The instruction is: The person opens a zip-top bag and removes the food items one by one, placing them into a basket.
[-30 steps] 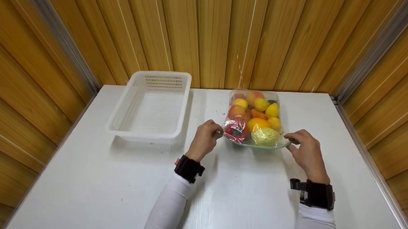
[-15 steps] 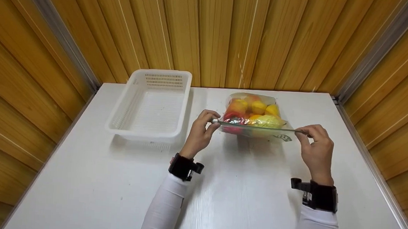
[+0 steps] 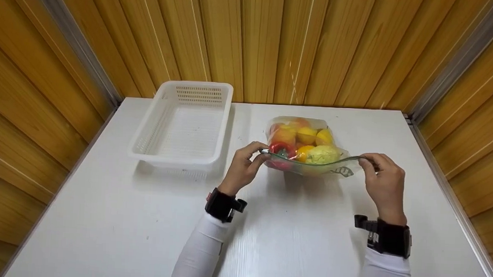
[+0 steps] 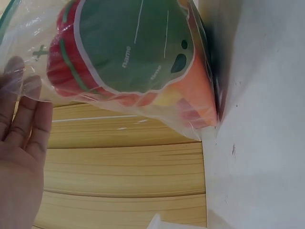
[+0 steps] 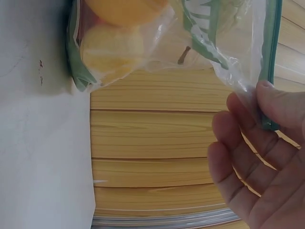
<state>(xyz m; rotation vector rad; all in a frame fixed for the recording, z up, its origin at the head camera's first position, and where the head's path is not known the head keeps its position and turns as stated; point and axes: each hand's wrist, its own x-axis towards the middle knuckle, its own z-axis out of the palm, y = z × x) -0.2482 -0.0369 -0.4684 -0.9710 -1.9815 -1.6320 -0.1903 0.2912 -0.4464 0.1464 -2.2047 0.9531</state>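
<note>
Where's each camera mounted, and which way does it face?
Head: on the head, facing forward and down at the zip bag and white plastic basket; left hand, right hand and white sleeves show.
Left wrist: on that wrist, facing the bag's green print; left hand shows.
Right wrist: on that wrist, facing the bag's right end; right hand shows, pinching the green zip strip.
Shared: both wrist views show the bag before the wooden wall.

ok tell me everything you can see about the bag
The see-through, plastic-looking bag has a green strip along its upper edge and a green printed panel marked "name". Filled with fruit, a red pepper and more, it stands on the white table, right of the white basket. The left hand and right hand pinch opposite ends of the strip, which curves between them.
</note>
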